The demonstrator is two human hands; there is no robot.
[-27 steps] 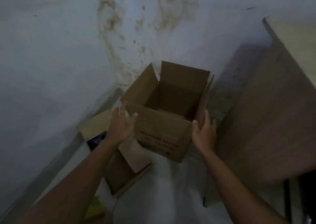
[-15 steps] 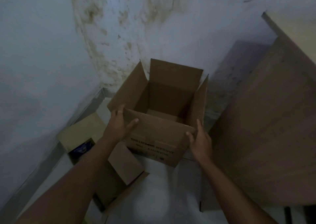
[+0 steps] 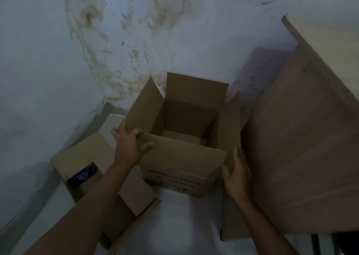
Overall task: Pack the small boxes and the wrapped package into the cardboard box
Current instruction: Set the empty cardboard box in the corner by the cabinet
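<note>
An open brown cardboard box [image 3: 174, 163] stands on the pale floor in the corner, its four flaps up and dark print on its near side. Its inside looks empty. My left hand [image 3: 129, 147] grips the box at its near left corner, thumb on the front flap and fingers over the left flap. My right hand [image 3: 236, 174] presses flat against the near right corner. A second, smaller cardboard box [image 3: 85, 155] lies open to the left, with something blue [image 3: 83, 175] inside it. No wrapped package shows.
A stained white wall [image 3: 116, 41] closes the back and left. A wooden furniture panel [image 3: 303, 147] stands close on the right. Flat cardboard [image 3: 136, 194] lies under my left forearm. Pale floor [image 3: 184, 225] stretches toward me.
Both hands have closed in on the box: the left now grips its near left corner, the right lies against its right corner. My view has moved nearer and more over the box.
</note>
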